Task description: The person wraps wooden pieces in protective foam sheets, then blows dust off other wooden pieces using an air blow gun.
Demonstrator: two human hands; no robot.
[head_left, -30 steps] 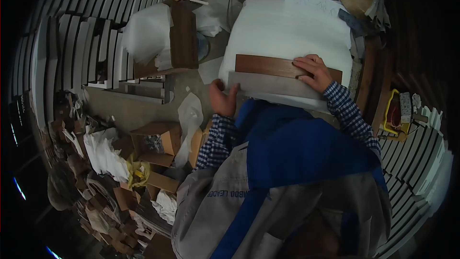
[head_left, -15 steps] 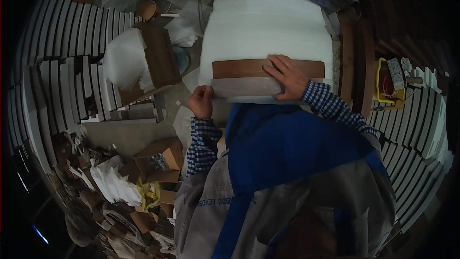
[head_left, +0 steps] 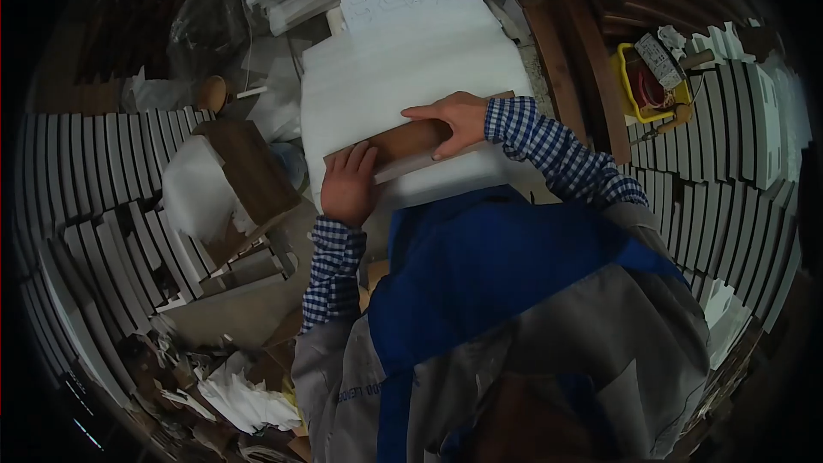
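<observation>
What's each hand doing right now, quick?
Left hand: fingers on one end of the brown board; can't tell if it grips.
Right hand: open, thumb and fingers spread over the board.

On my remote feed I count one left hand point(head_left: 349, 189) and one right hand point(head_left: 461, 120), with two checked sleeves point(head_left: 566, 153). I count one brown board point(head_left: 407, 142), one white pad point(head_left: 411, 60), one drawn sheet point(head_left: 399, 2), one yellow basket point(head_left: 649, 113), one bowl point(head_left: 212, 93) and one open carton point(head_left: 250, 170). I make out at least two long planks point(head_left: 553, 73). The white slats point(head_left: 767, 129) run to dozens, packed too tightly for me to number exactly.
</observation>
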